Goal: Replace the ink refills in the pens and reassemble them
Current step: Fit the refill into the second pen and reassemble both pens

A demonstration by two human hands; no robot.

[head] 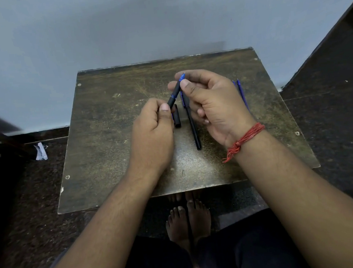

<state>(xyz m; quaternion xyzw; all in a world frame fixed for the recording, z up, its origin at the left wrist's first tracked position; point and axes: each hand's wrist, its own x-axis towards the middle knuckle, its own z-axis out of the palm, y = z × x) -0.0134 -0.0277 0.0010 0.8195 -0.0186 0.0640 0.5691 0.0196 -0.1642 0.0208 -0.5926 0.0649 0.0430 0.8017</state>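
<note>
Against a pale grey wall, a worn, scuffed brown wooden board [112, 139] served as the work surface, set low over a dark speckled floor. A slim black pen barrel with a blue tip section [174, 96] was held above the board, gripped at its lower end by the closed left hand [152, 135], while the blue tip was pinched between thumb and forefinger of the right hand [213, 103]. On the board below lay a short black pen cap [177, 118] and, just beside it, a long black assembled pen [193, 128]; thin blue refills [242, 92] lay near the right hand, partly hidden by it. Whether the tip section was being tightened or loosened could not be told. A cross-threaded or half-seated tip was judged the main risk, caused by twisting off-axis; the loose cap could also be knocked off the board by either wrist.
</note>
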